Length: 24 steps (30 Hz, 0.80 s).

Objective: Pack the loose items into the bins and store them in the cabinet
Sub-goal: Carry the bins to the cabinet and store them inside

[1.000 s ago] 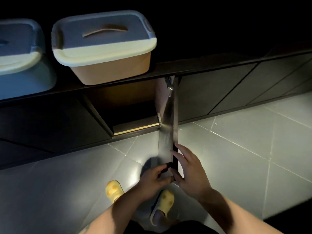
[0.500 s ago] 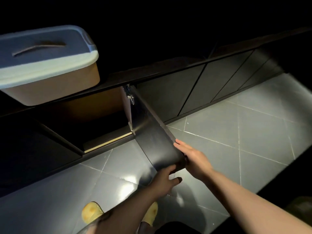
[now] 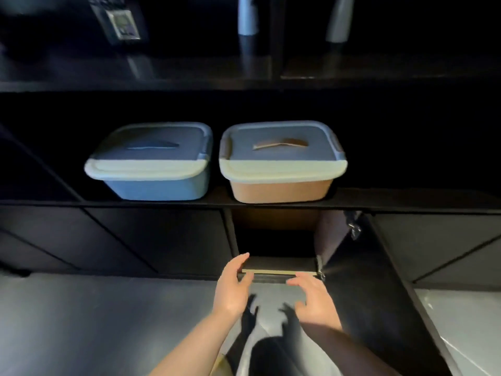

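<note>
Both hands (image 3: 233,287) (image 3: 314,297) now off door (image 3: 379,280), spread, empty, before open compartment (image 3: 273,240).

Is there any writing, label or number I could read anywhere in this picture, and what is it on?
None can be read.
The small framed item on the dark upper shelf may carry print, but it is too blurred.
The blue bin and orange bin show no labels.

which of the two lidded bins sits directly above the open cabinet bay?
The orange bin, the right one of the pair on the ledge. The open cabinet bay is right beneath it; the blue bin stands further left, over closed doors.
</note>
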Tool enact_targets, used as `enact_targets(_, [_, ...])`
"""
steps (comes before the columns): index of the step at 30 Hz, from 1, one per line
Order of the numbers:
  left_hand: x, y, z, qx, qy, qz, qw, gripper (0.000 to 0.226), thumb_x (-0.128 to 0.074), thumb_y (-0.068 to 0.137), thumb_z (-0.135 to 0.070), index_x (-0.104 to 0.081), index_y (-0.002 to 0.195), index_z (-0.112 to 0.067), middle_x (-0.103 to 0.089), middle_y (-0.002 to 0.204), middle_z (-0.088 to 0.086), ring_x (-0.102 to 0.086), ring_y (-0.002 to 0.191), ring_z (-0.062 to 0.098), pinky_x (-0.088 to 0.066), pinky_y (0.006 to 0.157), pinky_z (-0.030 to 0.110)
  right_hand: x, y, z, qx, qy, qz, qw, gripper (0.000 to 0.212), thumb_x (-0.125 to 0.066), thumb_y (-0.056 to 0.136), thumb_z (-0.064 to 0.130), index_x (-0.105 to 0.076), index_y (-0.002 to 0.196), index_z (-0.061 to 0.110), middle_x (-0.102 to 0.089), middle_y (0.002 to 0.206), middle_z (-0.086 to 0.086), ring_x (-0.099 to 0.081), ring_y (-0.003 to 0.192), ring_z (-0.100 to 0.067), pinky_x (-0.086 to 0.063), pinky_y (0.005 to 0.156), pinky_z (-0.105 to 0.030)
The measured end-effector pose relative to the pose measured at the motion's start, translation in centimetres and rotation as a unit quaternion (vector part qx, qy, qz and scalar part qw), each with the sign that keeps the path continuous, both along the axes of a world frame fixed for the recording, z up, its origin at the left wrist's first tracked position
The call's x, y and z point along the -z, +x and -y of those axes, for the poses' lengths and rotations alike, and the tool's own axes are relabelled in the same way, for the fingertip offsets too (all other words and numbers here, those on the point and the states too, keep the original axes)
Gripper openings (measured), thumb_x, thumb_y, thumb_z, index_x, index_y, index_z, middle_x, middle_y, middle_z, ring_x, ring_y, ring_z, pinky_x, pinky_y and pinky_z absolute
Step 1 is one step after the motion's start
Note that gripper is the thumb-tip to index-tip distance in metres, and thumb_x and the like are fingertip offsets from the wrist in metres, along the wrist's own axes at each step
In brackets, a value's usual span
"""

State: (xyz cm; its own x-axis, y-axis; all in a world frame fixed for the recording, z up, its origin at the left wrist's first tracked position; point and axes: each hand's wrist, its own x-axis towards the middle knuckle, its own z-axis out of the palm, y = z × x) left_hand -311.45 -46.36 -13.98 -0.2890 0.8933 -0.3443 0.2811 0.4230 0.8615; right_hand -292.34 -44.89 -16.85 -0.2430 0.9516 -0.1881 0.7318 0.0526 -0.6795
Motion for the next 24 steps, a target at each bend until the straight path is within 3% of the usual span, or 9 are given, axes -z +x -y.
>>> enact_targets(3, [-0.9,-5.7,-1.4,-0.023,0.017,-0.009,1.000,0.045,-0.055,0.094,-0.014,-0.047,0.135,-0.028,-0.045,0.137,-0.013,-0.038,0.127,0.004,-0.028,0.110,0.025,-0.9,-6.0,-2.9,-0.040,-0.027,0.012,0.999,0.050,-0.052,0.081,-0.001,-0.057,0.125,0.021,-0.047,0.137,0.006,-0.037,0.131,-0.013,-0.019,0.102,-0.011])
enact_targets(8, [-0.7,-11.4,-4.0,0.034,0.038,-0.053,0.997,0.050,-0.053,0.094,-0.016,-0.039,0.141,-0.026,-0.035,0.149,-0.008,-0.030,0.137,0.007,-0.021,0.113,0.024,-1.6,-14.0,-8.0,0.002,-0.087,-0.039,0.995,0.054,-0.059,0.089,0.008,-0.046,0.139,0.024,-0.045,0.145,0.003,-0.037,0.136,-0.016,-0.027,0.113,-0.030])
enact_targets(13, [-0.2,-13.4,-7.8,0.078,0.013,-0.112,0.990,0.055,-0.053,0.094,-0.023,-0.033,0.146,-0.025,-0.024,0.155,-0.002,-0.015,0.144,0.014,-0.015,0.117,0.031,-2.8,-18.5,-12.5,0.078,-0.177,-0.132,0.972,0.057,-0.058,0.093,0.015,-0.036,0.146,0.018,-0.040,0.149,-0.004,-0.038,0.136,-0.020,-0.031,0.111,-0.032])
enact_targets(19, [0.9,-14.1,-10.7,0.084,-0.038,-0.140,0.986,0.060,-0.053,0.093,-0.026,-0.027,0.148,-0.028,-0.014,0.158,-0.006,-0.004,0.146,0.010,-0.006,0.115,0.024,-1.1,-20.8,-15.7,0.082,-0.292,-0.164,0.939,0.065,-0.054,0.096,0.012,-0.021,0.151,0.017,-0.026,0.156,-0.008,-0.029,0.142,-0.024,-0.028,0.109,-0.032])
enact_targets(22, [2.0,-14.2,-10.4,0.059,-0.056,-0.149,0.985,0.062,-0.056,0.092,-0.024,-0.028,0.147,-0.026,-0.017,0.158,-0.004,-0.007,0.146,0.012,-0.007,0.115,0.023,-0.3,-21.5,-16.3,0.109,-0.282,-0.178,0.936,0.058,-0.054,0.096,0.012,-0.028,0.148,0.014,-0.034,0.152,-0.010,-0.034,0.138,-0.026,-0.030,0.100,-0.028])
enact_targets(24, [2.8,-14.2,-10.2,0.057,-0.068,-0.155,0.984,0.063,-0.057,0.091,-0.024,-0.028,0.147,-0.025,-0.018,0.158,-0.001,-0.009,0.146,0.015,-0.011,0.116,0.027,0.4,-21.4,-16.4,0.123,-0.268,-0.177,0.939,0.054,-0.054,0.097,0.016,-0.033,0.146,0.014,-0.036,0.151,-0.009,-0.035,0.138,-0.026,-0.030,0.103,-0.031])
